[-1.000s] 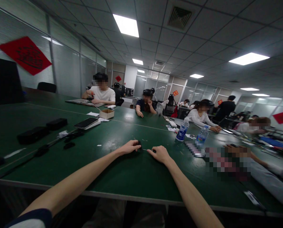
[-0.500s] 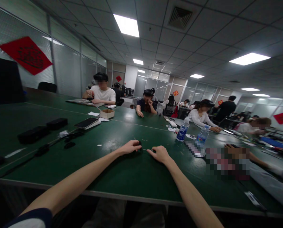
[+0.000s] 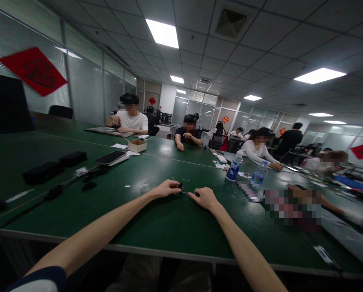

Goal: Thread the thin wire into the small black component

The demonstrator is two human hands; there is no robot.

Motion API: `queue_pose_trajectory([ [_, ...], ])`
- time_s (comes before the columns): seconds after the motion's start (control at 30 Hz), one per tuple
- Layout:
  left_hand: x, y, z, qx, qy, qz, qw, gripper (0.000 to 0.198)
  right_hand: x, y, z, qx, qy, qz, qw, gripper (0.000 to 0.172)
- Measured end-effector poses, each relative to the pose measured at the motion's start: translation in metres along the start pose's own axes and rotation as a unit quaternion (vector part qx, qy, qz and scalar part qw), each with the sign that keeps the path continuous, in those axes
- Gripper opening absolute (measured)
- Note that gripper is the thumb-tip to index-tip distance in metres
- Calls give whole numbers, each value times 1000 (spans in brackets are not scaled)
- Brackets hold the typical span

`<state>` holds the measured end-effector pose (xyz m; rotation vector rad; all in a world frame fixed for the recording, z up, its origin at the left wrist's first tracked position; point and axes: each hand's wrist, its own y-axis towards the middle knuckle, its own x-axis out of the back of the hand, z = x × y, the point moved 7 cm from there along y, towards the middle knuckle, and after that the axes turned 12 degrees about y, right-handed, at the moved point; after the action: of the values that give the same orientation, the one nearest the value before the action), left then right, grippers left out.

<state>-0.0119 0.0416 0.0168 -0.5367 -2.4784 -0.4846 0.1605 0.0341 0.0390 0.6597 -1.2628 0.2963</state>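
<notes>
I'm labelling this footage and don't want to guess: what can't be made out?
Head view: the small black object is partly covered by the left hand, and too small to identify.
Head view: the right hand hides much of the thin tool; whether its tip touches the black object is too small to tell.
Head view: the dark panel is cut off by the left edge.

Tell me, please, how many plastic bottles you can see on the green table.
2: a blue-labelled bottle and, to its right, a second bottle, both right of the right hand. More may be hidden.
</notes>
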Motion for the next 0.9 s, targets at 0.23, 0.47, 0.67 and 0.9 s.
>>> queue_pose_trajectory([
  [0.23, 4, -1, 1, -7, -15, -4, 1000, 44, 0, -1, -1, 1, 42, -24, 999, 62],
  [0.47, 9, -5, -1, 10, -5, -11, 1000, 41, 1, -2, -2, -1, 89, -47, 995, 59],
  [0.67, 7, -5, 1, 14, -11, -12, 1000, 42, 3, 0, -3, -11, 114, -75, 991, 57],
  [0.9, -8, 1, 6, 21, 26, 44, 998, 42, 12, 2, -4, -23, 123, -120, 985, 58],
])
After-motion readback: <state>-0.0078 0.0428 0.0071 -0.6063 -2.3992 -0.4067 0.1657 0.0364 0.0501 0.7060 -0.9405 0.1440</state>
